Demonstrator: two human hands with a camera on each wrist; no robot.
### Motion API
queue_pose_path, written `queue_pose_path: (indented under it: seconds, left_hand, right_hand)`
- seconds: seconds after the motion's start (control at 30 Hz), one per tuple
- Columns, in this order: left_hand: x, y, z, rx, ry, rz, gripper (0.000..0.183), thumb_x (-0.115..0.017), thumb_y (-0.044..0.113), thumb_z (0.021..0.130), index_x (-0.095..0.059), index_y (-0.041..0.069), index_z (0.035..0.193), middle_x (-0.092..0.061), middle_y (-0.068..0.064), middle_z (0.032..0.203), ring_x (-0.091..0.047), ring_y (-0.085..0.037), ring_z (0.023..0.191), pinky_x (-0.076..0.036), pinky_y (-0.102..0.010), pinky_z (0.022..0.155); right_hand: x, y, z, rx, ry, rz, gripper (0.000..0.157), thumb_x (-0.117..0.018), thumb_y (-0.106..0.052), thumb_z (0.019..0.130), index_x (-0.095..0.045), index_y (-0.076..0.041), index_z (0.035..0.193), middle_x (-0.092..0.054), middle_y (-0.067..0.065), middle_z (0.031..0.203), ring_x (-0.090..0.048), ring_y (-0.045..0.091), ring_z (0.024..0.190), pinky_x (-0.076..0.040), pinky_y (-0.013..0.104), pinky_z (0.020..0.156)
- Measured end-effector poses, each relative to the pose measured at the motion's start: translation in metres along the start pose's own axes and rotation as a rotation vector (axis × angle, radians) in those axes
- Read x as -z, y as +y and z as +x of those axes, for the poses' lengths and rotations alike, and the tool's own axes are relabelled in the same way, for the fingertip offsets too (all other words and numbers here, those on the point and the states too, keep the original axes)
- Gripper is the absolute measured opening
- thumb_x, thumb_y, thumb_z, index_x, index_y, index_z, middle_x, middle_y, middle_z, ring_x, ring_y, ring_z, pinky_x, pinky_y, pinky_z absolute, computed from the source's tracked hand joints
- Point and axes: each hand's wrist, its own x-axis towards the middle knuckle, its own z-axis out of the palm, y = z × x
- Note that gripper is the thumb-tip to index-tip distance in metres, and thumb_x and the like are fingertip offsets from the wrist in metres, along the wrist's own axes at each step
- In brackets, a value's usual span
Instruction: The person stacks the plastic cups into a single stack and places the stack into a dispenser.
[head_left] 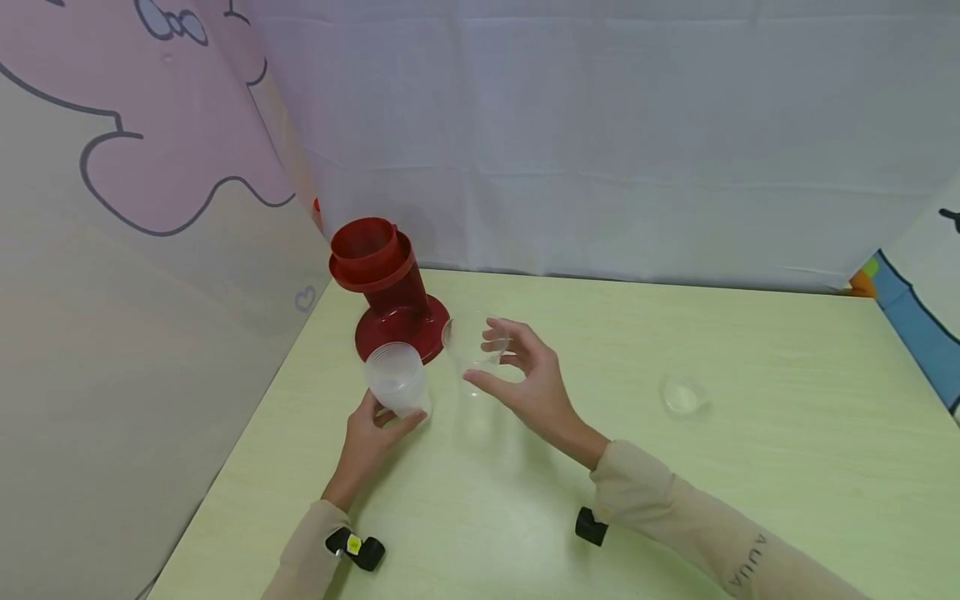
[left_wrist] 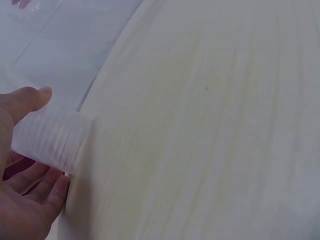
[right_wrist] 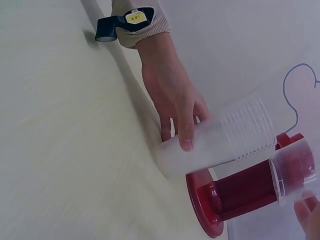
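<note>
Near the table's left side, a stack of clear plastic cups (head_left: pixel 396 377) stands upright, nested inside one another. My left hand (head_left: pixel 367 435) grips it low down, thumb on one side and fingers on the other. In the right wrist view the ridged rims of the stack (right_wrist: pixel 248 127) show beyond that thumb. A single clear plastic cup (head_left: pixel 459 343) is held up by my right hand (head_left: pixel 538 379), between thumb and fingers, to the right of the stack. This cup (right_wrist: pixel 284 175) overlaps the red stand in the right wrist view.
Behind the stack stands a red tubular stand (head_left: pixel 399 292) with a round base and an open top. Another small clear plastic piece, round like a cup (head_left: pixel 684 395), sits on the table's right half. A white cloth (head_left: pixel 600 150) hangs along the back edge, and a printed sheet (head_left: pixel 187 275) borders the left.
</note>
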Motion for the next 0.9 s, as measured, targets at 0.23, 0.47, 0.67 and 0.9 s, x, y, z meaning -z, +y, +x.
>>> queue_pose_path:
  seconds: [0.23, 0.47, 0.67, 0.9]
  left_hand:
    - [0.002, 0.031, -0.009, 0.002, -0.012, -0.009, 0.069, -0.079, 0.018, 0.078, -0.04, 0.009, 0.135, -0.052, -0.013, 0.13, -0.052, -0.031, 0.117, -0.045, -0.046, 0.098]
    - [0.003, 0.044, -0.014, 0.017, -0.02, 0.022, 0.068, -0.077, 0.019, 0.081, -0.038, 0.008, 0.137, -0.05, -0.014, 0.132, -0.051, -0.032, 0.119, -0.044, -0.046, 0.099]
    - [0.004, 0.042, -0.013, 0.005, -0.022, 0.013, 0.068, -0.077, 0.02, 0.081, -0.039, 0.008, 0.136, -0.051, -0.013, 0.131, -0.052, -0.031, 0.118, -0.045, -0.045, 0.099]
    - [0.003, 0.029, -0.009, -0.009, -0.022, 0.014, 0.07, -0.077, 0.022, 0.08, -0.039, 0.008, 0.137, -0.052, -0.013, 0.13, -0.052, -0.031, 0.118, -0.045, -0.045, 0.098]
  right_hand:
    - [-0.006, -0.003, 0.004, 0.021, -0.021, 0.009, 0.056, -0.075, 0.004, 0.076, -0.051, 0.001, 0.126, -0.06, 0.015, 0.114, -0.056, 0.037, 0.105, -0.047, 0.053, 0.091]
    - [-0.011, -0.007, 0.007, 0.037, -0.033, 0.0, 0.056, -0.076, 0.003, 0.075, -0.052, 0.001, 0.126, -0.061, 0.015, 0.109, -0.058, 0.034, 0.101, -0.05, 0.045, 0.09]
    - [-0.016, -0.011, 0.012, 0.049, -0.041, 0.001, 0.056, -0.077, 0.004, 0.074, -0.053, 0.002, 0.125, -0.061, 0.018, 0.109, -0.06, 0.027, 0.098, -0.051, 0.042, 0.088]
    - [-0.022, -0.011, 0.018, 0.095, -0.046, 0.01, 0.057, -0.078, 0.004, 0.073, -0.053, 0.003, 0.124, -0.062, 0.016, 0.107, -0.06, 0.026, 0.099, -0.052, 0.047, 0.085]
